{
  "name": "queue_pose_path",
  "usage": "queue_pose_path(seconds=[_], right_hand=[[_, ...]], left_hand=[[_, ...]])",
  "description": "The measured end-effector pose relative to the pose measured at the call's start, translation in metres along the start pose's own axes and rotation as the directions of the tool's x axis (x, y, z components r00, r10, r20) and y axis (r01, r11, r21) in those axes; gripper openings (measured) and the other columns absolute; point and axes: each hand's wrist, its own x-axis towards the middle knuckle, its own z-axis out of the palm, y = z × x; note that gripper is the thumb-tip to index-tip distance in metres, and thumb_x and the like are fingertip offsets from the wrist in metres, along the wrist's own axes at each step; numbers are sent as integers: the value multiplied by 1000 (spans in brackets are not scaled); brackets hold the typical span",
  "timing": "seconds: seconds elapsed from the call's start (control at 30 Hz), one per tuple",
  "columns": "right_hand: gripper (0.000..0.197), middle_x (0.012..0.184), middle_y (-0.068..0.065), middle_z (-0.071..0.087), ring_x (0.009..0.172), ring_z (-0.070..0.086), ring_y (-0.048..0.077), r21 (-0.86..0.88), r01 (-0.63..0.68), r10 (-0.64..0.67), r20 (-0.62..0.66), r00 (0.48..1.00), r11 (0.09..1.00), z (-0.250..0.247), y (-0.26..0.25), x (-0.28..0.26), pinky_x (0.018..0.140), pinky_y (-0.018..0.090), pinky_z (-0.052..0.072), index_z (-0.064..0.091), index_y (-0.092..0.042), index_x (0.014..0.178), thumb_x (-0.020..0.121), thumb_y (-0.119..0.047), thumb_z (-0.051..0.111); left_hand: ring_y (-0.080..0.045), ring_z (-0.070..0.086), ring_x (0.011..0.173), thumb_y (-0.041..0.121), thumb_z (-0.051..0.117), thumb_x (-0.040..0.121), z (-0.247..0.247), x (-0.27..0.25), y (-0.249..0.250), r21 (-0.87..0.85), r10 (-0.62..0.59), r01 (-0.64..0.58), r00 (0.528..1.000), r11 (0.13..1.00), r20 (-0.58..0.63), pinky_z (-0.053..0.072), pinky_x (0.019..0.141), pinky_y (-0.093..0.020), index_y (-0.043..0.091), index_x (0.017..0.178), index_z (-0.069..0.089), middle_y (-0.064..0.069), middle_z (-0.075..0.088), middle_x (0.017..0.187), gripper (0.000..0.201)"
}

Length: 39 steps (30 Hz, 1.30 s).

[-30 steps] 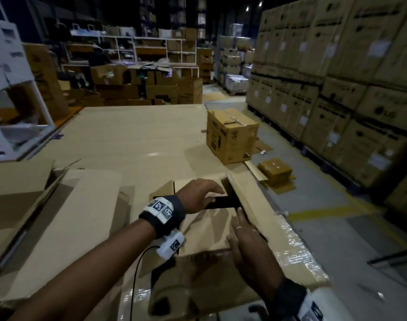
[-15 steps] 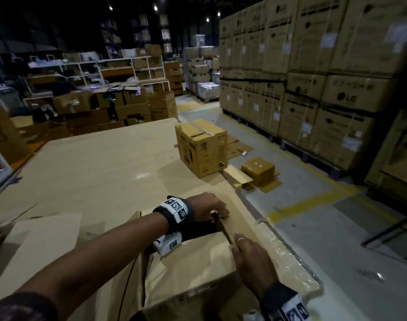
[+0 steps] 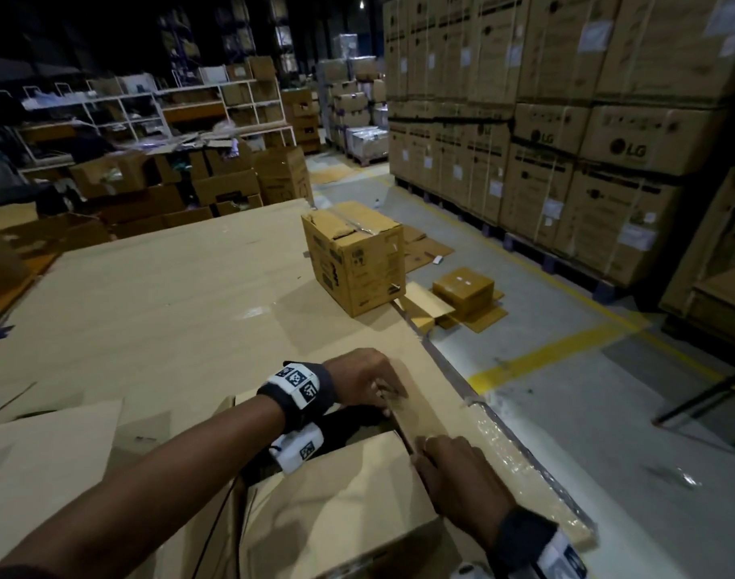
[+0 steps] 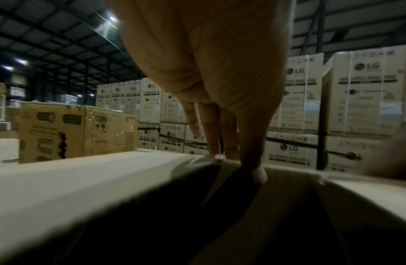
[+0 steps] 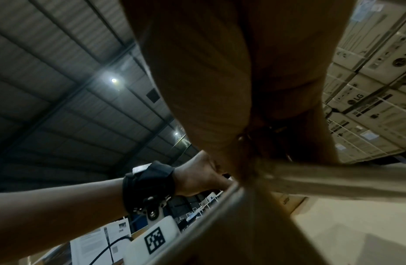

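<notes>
An open brown cardboard box (image 3: 340, 499) sits at the near edge of the cardboard-covered table (image 3: 169, 294). Its right flap (image 3: 424, 411) stands up along the table's right side. My left hand (image 3: 365, 380) grips the far end of that flap. In the left wrist view the left hand's fingers (image 4: 214, 136) lie over the flap's edge (image 4: 294, 176) with the thumb inside. My right hand (image 3: 457, 474) pinches the same flap nearer to me, and its fingertips are hidden. The box's inside is dark.
A closed, taped box (image 3: 357, 261) stands further along the table's right edge. On the floor to the right lie a small box (image 3: 464, 288), flattened cardboard and a yellow line (image 3: 545, 353). Tall stacks of LG cartons (image 3: 566, 119) line the right. A flat cardboard sheet (image 3: 43, 453) lies at my left.
My left hand has moved from over the box opening to the far end of the right flap. My right hand has slid onto that flap's edge. The view has swung right.
</notes>
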Motion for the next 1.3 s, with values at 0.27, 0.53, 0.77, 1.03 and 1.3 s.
queue_pose_path(seconds=[0.27, 0.53, 0.77, 1.03, 1.3], right_hand=[[27, 108, 13, 63, 104, 57, 37, 11, 34, -35, 98, 995, 999, -10, -1, 58, 71, 33, 32, 48, -22, 87, 104, -42, 42], [32, 104, 14, 67, 98, 61, 35, -30, 43, -43, 11, 999, 999, 5, -10, 61, 69, 32, 29, 64, -10, 99, 104, -30, 40], [29, 110, 0, 68, 100, 65, 24, 64, 202, -200, -41, 979, 977, -9, -2, 42, 81, 38, 49, 58, -26, 114, 106, -40, 33], [38, 124, -34, 61, 115, 54, -14, 339, 465, -424, -192, 885, 818, -47, -28, 16, 99, 13, 44, 57, -48, 123, 105, -16, 45], [36, 112, 1, 75, 106, 70, 17, 610, 337, -488, 95, 868, 717, -69, -32, -11, 88, 34, 57, 74, -14, 114, 106, -26, 42]], left_hand=[[-19, 64, 112, 55, 77, 75, 6, -3, -29, -25, -195, 198, 977, 980, 89, 47, 104, -40, 36, 118, 72, 10, 73, 118, 47], [-30, 69, 105, 39, 82, 80, 13, -3, -22, -98, -223, 222, 975, 970, 8, 54, 83, -43, 22, 101, 81, -3, 76, 93, 27], [-13, 66, 109, 39, 76, 88, -14, -34, -9, -65, -178, 169, 969, 983, -172, 53, 95, -34, 28, 123, 71, 6, 71, 123, 37], [3, 68, 93, 47, 75, 88, -89, -117, 55, -136, -285, 275, 956, 952, -64, 58, 83, -27, 27, 116, 76, 13, 75, 110, 35], [7, 67, 97, 51, 72, 88, -76, -177, 115, -262, -392, 380, 920, 887, 10, 55, 85, -18, 29, 122, 73, 19, 73, 113, 41]])
